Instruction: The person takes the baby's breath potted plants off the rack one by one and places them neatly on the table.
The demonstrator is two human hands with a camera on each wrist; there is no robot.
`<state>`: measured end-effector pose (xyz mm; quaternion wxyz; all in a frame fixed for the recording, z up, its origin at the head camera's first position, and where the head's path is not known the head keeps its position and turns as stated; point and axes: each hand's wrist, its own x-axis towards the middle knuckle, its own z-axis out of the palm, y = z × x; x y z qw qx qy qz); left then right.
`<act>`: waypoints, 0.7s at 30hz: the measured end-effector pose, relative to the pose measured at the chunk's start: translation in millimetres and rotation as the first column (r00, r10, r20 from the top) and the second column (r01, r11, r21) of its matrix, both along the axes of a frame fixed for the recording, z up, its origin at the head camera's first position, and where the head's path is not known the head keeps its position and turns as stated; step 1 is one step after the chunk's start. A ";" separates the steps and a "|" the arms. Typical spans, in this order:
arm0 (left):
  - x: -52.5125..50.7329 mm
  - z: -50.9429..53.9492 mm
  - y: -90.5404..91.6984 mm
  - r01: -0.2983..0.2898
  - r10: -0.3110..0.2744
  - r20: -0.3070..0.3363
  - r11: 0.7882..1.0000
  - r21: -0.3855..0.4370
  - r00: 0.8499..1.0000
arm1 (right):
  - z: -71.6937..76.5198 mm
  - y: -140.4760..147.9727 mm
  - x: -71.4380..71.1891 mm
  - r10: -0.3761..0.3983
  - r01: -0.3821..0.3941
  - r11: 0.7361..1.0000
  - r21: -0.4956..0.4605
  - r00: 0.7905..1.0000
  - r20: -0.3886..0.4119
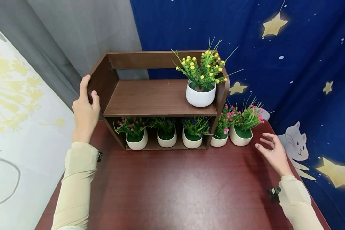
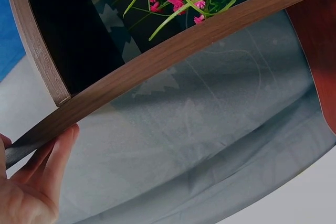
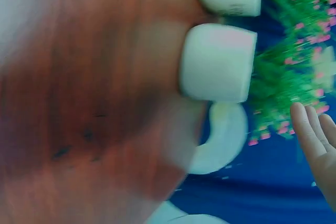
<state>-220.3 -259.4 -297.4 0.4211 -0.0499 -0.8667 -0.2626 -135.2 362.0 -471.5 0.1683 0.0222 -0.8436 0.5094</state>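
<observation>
A brown two-tier wooden shelf (image 1: 152, 97) stands on the table. My left hand (image 1: 85, 111) grips the edge of its left side panel, thumb on one face and fingers on the other; in the left wrist view the fingers (image 2: 60, 153) press against the panel. My right hand (image 1: 273, 151) hovers over the table's right side, fingers spread and slightly bent, holding nothing. Nearest to it is a white pot with pink flowers (image 1: 241, 135), apart from the fingers. Another pink-flowered pot (image 1: 219, 140) stands between that one and the shelf, partly hidden by the side panel.
A round white pot with yellow flowers (image 1: 200, 95) sits at the right of the upper tier. In the lower tier stand a pink-flowered pot (image 1: 137, 140) and two pots with dark blue flowers, the middle one (image 1: 167, 139) and the right one (image 1: 192, 140). Curtains hang behind the reddish-brown table (image 1: 172, 185).
</observation>
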 end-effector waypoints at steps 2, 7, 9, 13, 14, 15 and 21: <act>0.6 -0.6 -0.5 -0.005 0.005 -0.004 1.000 -0.001 1.000 | 18.2 -11.7 8.9 -0.005 0.005 1.000 0.010 1.000 -0.024; 2.4 -1.3 -1.2 -0.010 0.010 -0.001 1.000 -0.003 1.000 | 52.2 -31.7 20.4 0.086 -0.097 0.990 -0.099 0.990 -0.116; 2.7 -1.6 -1.3 -0.008 0.008 0.002 1.000 -0.002 1.000 | 63.4 -39.4 24.0 0.143 -0.168 0.971 -0.173 0.979 -0.148; 1.9 -1.5 -0.5 -0.006 0.006 0.003 1.000 0.005 1.000 | 82.3 -56.4 28.8 0.267 -0.314 0.910 -0.271 0.943 -0.197; 1.5 -1.2 -0.2 -0.005 0.005 0.003 1.000 0.007 1.000 | 86.1 -60.6 29.7 0.290 -0.339 0.900 -0.276 0.935 -0.202; 1.0 -0.7 0.3 -0.004 0.004 0.004 1.000 0.009 1.000 | 90.2 -64.9 30.6 0.306 -0.353 0.896 -0.268 0.930 -0.204; 0.9 0.5 1.5 -0.006 0.006 0.012 1.000 0.013 1.000 | 118.7 -93.0 36.3 0.327 -0.361 0.915 -0.180 0.925 -0.192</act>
